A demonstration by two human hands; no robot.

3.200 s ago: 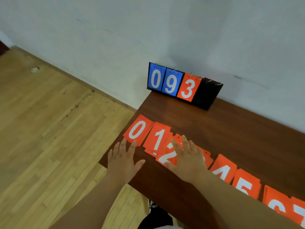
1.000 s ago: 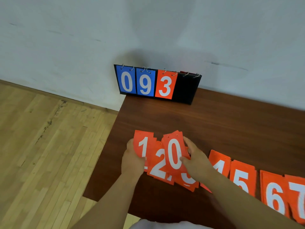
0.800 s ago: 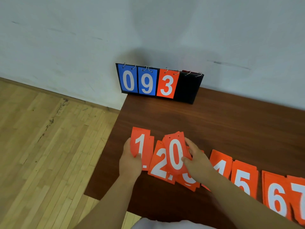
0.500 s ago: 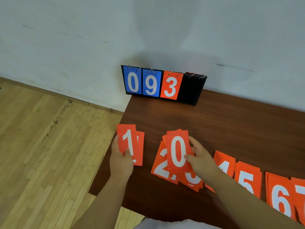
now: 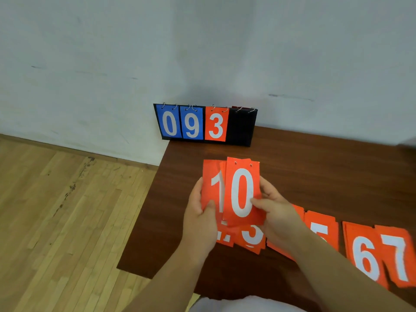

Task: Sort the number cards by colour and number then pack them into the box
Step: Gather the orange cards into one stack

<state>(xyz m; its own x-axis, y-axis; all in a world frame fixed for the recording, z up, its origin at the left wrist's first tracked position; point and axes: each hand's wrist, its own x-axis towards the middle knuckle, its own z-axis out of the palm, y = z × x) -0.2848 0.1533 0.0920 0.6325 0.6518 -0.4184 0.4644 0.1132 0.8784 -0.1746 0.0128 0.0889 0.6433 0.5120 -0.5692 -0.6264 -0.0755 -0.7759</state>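
**Orange 0 and 1 cards in hand**

Head view: at frame centre, the 1 card (image 5: 212, 183) is gripped by the left hand (image 5: 198, 212) and the 0 card (image 5: 242, 190) is pinched by the right hand (image 5: 276, 212), overlapping above the table (image 5: 315, 165). Order may be muddled, or cards dropped, if they are merged carelessly.

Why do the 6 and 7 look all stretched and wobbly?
Head view: the wide-angle lens stretches the 6 card and 7 card near the frame edge, slightly blurred; the 0 card in the middle looks straight and sharper.
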